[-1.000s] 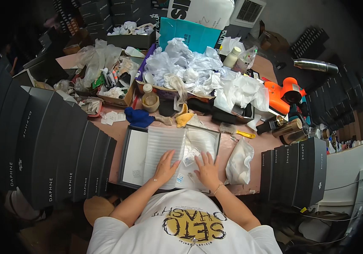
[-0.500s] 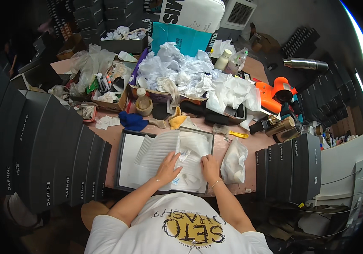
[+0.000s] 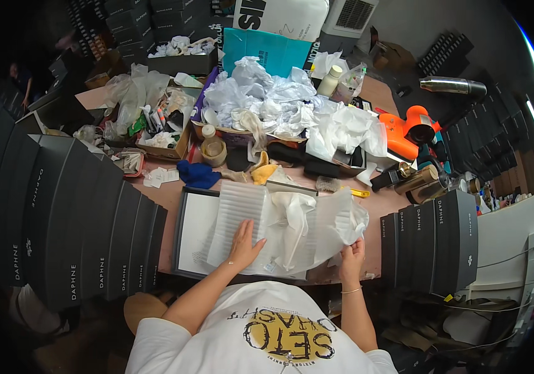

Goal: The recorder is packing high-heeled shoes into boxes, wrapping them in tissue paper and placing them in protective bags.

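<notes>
Open box: flat dark-rimmed cardboard box (image 3: 187,232) with a white lining, on the pink table before the person.
Left stack: row of tall black printed boxes (image 3: 73,230) standing on edge.
Right stack: shorter row of matching black boxes (image 3: 432,246).
Teal box: teal rectangular carton (image 3: 265,51) at the table's far edge.
White package: large white bag with black lettering (image 3: 282,15) behind it.

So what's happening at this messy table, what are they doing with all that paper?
A person is bent over an open flat box on a cluttered table. The left hand presses flat on the ribbed white paper inside, while the right hand grips the edge of a white tissue sheet at the box's right side. Crumpled tissue is heaped behind, and stacks of dark boxes stand on both sides.
</notes>
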`<state>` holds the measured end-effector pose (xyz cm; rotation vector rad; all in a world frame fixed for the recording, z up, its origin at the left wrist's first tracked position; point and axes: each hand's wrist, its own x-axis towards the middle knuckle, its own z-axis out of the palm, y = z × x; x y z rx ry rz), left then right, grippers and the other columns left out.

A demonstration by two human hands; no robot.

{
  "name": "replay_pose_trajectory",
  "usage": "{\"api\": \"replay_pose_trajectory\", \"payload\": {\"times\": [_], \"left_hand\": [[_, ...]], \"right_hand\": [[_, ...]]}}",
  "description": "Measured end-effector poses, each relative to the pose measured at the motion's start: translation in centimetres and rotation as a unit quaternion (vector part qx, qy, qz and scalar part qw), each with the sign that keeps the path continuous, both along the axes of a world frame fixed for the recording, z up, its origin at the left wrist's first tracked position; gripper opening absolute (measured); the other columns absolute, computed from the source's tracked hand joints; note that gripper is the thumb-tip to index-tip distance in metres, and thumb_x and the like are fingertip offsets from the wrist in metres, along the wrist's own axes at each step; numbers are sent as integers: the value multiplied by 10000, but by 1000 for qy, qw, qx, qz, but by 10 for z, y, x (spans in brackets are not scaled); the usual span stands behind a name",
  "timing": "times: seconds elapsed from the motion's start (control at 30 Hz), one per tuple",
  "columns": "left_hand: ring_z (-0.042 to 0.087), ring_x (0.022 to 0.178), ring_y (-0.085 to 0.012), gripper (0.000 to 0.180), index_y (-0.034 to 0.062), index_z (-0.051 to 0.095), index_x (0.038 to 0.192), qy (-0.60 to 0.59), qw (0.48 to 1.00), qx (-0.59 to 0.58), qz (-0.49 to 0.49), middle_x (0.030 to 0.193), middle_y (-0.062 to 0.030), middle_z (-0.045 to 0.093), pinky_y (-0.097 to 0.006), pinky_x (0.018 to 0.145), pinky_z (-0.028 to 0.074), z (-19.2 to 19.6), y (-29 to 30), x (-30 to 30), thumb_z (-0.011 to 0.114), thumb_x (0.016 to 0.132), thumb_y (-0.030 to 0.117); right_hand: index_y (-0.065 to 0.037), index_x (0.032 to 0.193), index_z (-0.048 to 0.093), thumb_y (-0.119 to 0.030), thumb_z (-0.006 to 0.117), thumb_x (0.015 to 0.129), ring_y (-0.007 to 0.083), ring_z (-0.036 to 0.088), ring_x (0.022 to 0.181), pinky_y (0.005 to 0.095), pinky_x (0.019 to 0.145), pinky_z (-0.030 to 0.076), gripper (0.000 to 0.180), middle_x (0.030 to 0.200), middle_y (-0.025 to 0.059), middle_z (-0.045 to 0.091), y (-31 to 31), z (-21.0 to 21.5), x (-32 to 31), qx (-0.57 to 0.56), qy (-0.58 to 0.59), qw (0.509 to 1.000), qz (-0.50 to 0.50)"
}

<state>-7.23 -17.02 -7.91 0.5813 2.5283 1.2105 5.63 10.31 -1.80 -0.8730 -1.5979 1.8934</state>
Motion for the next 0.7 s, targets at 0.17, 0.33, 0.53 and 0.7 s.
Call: {"api": "replay_pose_trajectory", "payload": {"times": [0.17, 0.33, 0.53, 0.7], "left_hand": [[360, 1276, -415, 752, -62, 229, 1400, -49, 999, 14, 14, 1392, -286, 344, -417, 1041, 331, -19, 26, -2, 618, 843, 259], [512, 1114, -432, 716, 22, 222, 1431, -112, 991, -72, -11, 1220, -318, 500, -467, 942, 411, -14, 39, -21, 581, 842, 218], [564, 1029, -448, 653, 104, 274, 1435, -122, 991, -47, 23, 1101, -311, 578, -483, 910, 427, -20, 38, -28, 517, 834, 186], [543, 1097, -430, 665, 97, 279, 1440, -131, 982, 137, 6, 1175, -284, 565, -435, 944, 421, 10, 24, -23, 525, 830, 192]], "right_hand": [[-11, 1031, 556, -50, 523, 875, 86, 557, 696, 202, 592, 450, 164, 822, 22, 586, 3, 6, 47, -121, -152, 980, 35], [27, 1041, 597, -140, 564, 912, 126, 608, 771, 246, 686, 500, 213, 925, 84, 637, -58, 55, 38, -52, -244, 835, 491], [-13, 1399, 311, -244, 606, 899, 225, 453, 1225, 359, 956, 426, 625, 1361, 176, 426, -71, 5, -51, 576, -140, 785, 180], [-84, 1464, 194, -283, 599, 869, 263, 335, 1312, 391, 1058, 316, 747, 1445, 154, 307, -11, 23, -11, 51, -167, 954, 243]]}}
